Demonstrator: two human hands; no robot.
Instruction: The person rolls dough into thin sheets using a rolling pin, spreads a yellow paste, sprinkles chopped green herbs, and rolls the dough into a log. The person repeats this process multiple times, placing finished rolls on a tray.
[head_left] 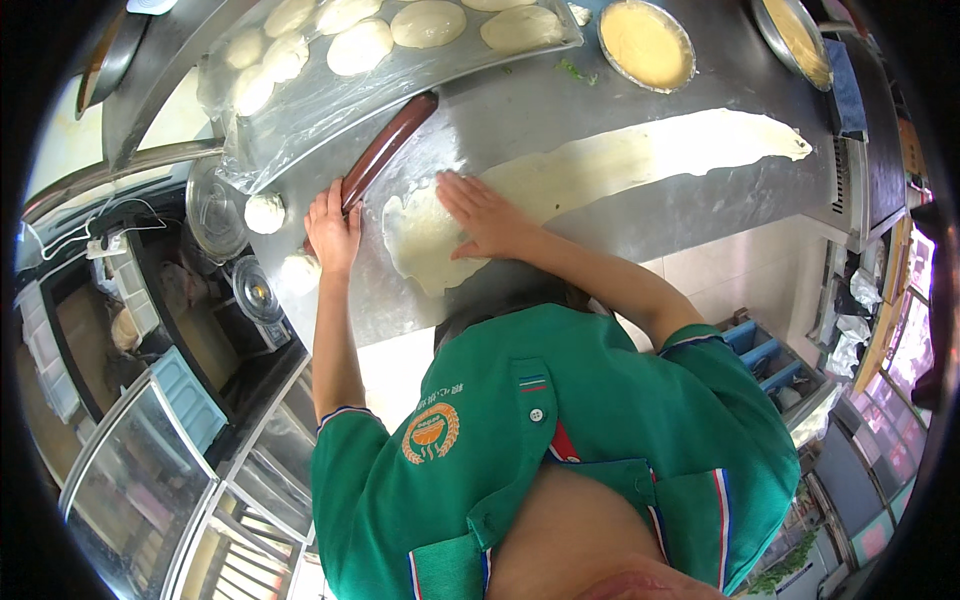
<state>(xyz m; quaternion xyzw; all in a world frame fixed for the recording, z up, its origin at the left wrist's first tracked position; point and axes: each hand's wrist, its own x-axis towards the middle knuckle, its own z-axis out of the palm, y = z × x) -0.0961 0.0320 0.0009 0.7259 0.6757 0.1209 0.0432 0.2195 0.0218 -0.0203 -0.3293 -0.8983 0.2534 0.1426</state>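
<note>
A dark brown rolling pin [390, 150] lies slantwise on the metal worktop [400, 310]. My left hand [333, 228] is closed over its near end. Stretched across the worktop is a long, thin sheet of pale dough [640, 155], wider at its left end and narrowing toward the far right. On that left end my right hand [485, 215] rests flat, fingers extended, holding nothing. A small ball of dough [265, 213] sits left of the pin, and another pale dough piece [300, 272] is partly behind my left wrist.
Beyond the pin, a tray [330, 125] covered with clear plastic bears several flattened dough rounds [428, 24]. A bowl of yellow mixture [648, 45] stands at the back, with a second bowl [798, 42] farther right. Green scraps [575, 72] lie nearby. Metal-framed glass panels [140, 450] are at lower left.
</note>
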